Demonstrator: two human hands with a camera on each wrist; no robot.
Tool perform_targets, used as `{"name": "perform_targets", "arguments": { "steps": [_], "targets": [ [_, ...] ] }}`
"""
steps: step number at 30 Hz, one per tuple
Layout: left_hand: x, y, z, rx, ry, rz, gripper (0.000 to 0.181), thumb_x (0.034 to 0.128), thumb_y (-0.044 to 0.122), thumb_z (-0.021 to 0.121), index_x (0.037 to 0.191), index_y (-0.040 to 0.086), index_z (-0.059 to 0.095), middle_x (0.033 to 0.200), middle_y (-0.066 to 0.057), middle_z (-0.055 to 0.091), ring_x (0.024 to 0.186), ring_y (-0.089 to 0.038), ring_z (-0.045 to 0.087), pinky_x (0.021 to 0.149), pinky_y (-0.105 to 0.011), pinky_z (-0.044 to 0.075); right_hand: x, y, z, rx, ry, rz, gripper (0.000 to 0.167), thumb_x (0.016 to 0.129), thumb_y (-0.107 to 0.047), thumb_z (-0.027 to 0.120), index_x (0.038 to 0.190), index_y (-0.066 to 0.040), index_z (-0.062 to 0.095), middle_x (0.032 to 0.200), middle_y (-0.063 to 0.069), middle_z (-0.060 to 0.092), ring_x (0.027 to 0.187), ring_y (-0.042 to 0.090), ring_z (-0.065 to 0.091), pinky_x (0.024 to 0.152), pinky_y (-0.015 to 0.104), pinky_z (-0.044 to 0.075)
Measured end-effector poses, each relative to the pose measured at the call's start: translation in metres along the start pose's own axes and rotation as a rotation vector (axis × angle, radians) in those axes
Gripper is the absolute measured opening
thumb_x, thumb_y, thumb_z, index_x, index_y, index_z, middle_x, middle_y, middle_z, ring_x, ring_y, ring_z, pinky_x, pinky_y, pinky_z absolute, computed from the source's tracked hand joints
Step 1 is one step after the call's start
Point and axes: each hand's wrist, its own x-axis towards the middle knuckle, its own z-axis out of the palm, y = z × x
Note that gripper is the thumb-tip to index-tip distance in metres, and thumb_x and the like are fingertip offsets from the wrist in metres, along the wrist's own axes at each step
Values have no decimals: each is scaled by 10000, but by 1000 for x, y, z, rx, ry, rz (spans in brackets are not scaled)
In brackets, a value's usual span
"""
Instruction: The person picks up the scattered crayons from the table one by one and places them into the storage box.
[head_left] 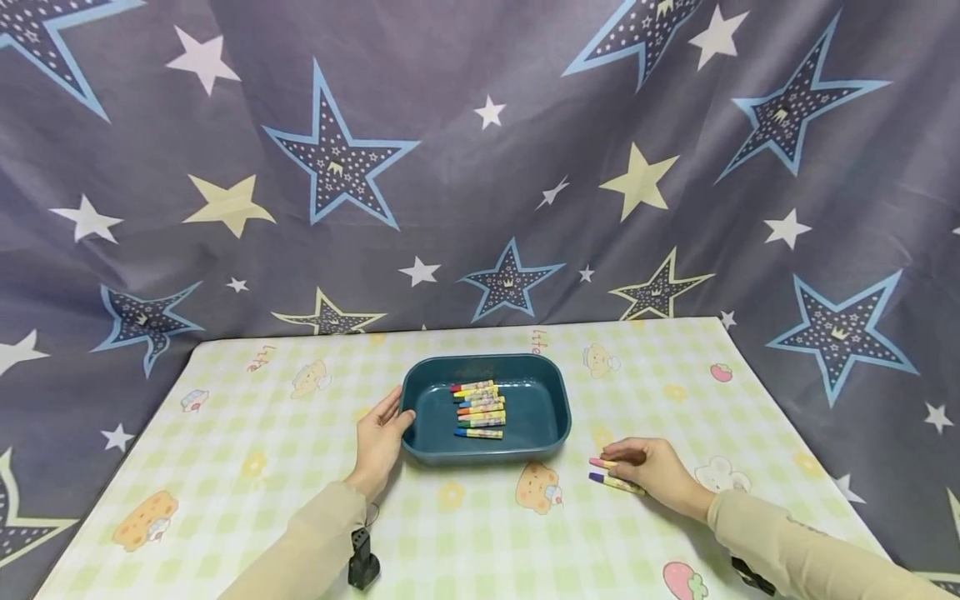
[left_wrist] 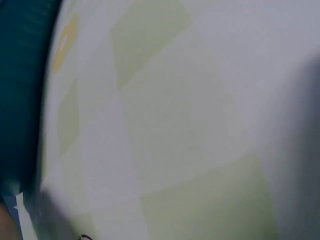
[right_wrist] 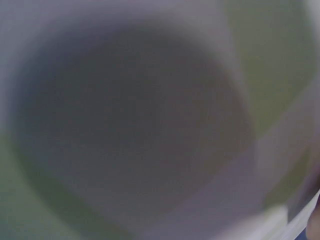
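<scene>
A dark teal rectangular tray (head_left: 525, 446) sits on the table, and several crayons (head_left: 480, 410) lie in a row inside it. My left hand (head_left: 381, 437) grips the tray's left rim, its thumb over the edge and its fingers along the outer wall. To the right of the tray, my right hand (head_left: 651, 468) pinches a pink crayon (head_left: 602, 462) between thumb and fingers at the tabletop. A purple-tipped crayon (head_left: 615, 482) lies just in front of it, partly under the hand. The left wrist view catches the tray's wall (left_wrist: 22, 90); the right wrist view is mostly blurred shadow.
A checked cloth with cartoon prints covers the table (head_left: 300, 417). Behind and beside it hangs a grey-purple curtain (head_left: 450, 192) with stars. Small black devices (head_left: 363, 560) are strapped at both wrists.
</scene>
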Motion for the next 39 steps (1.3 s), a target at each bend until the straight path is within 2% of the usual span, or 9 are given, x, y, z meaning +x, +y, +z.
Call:
{"name": "perform_targets", "arguments": {
  "steps": [7, 11, 15, 19, 22, 26, 31, 35, 39],
  "targets": [
    [0, 0, 3, -3, 13, 5, 495, 874, 72, 564, 1356, 87, 452, 1406, -74, 436, 1300, -199, 404, 1031, -243, 392, -1, -3, 4, -101, 68, -63, 192, 787, -67, 684, 972, -21, 707, 967, 154, 690, 807, 74, 668, 645, 167, 557],
    [0, 0, 3, -10, 11, 15, 494, 875, 70, 562, 1356, 85, 450, 1408, -77, 433, 1303, -203, 399, 1042, -255, 387, 0, -7, 2, -74, 67, -26, 206, 782, -68, 691, 980, -11, 704, 980, 164, 687, 799, 119, 676, 621, 170, 556],
    [-1, -2, 1, -7, 14, 12, 497, 875, 62, 560, 1359, 83, 447, 1404, -85, 437, 1304, -210, 398, 1043, -270, 386, 6, -14, 1, -58, 92, -2, 224, 772, -82, 704, 982, -6, 706, 1000, 160, 685, 832, 119, 674, 667, 151, 551],
    [-1, -2, -2, -4, 24, 4, 495, 873, 59, 562, 1355, 86, 452, 1395, -84, 449, 1296, -204, 409, 1029, -258, 393, 13, -28, -2, -40, 128, -34, 229, 759, -55, 712, 975, 20, 701, 991, 174, 684, 831, 78, 671, 712, 156, 552],
    [1, 0, -2, -5, 29, 19, 492, 874, 66, 561, 1354, 87, 454, 1392, -86, 453, 1295, -206, 411, 1027, -258, 397, 20, -44, -6, -11, 148, -65, 236, 758, -52, 714, 974, 40, 695, 983, 197, 680, 808, 47, 669, 709, 171, 559],
    [3, 2, -2, -10, 29, 25, 494, 873, 73, 565, 1355, 87, 453, 1399, -81, 446, 1300, -206, 404, 1031, -255, 396, 30, -65, -8, 8, 156, -68, 257, 758, -90, 726, 983, 30, 697, 993, 192, 681, 815, 20, 663, 716, 167, 557],
    [1, -1, -2, -16, 28, 9, 496, 873, 67, 565, 1356, 79, 449, 1408, -78, 433, 1303, -205, 399, 1033, -247, 392, 49, -85, 8, 63, 131, -65, 289, 759, -117, 730, 1010, 20, 689, 988, 167, 688, 854, 68, 672, 746, 173, 550],
    [-2, -3, -3, -16, 33, 11, 493, 870, 57, 565, 1351, 75, 456, 1394, -97, 448, 1293, -218, 411, 1028, -260, 394, 68, -95, 33, 117, 73, -74, 290, 761, -73, 720, 1024, 41, 674, 974, 172, 690, 879, 151, 680, 759, 213, 561],
    [-3, -3, 0, -26, 28, 12, 491, 864, 52, 570, 1344, 74, 466, 1372, -112, 471, 1278, -224, 428, 1018, -263, 402, 87, -99, 58, 124, 32, -96, 266, 754, -3, 707, 1016, 36, 677, 953, 181, 692, 873, 232, 681, 739, 248, 575]
  ]
}}
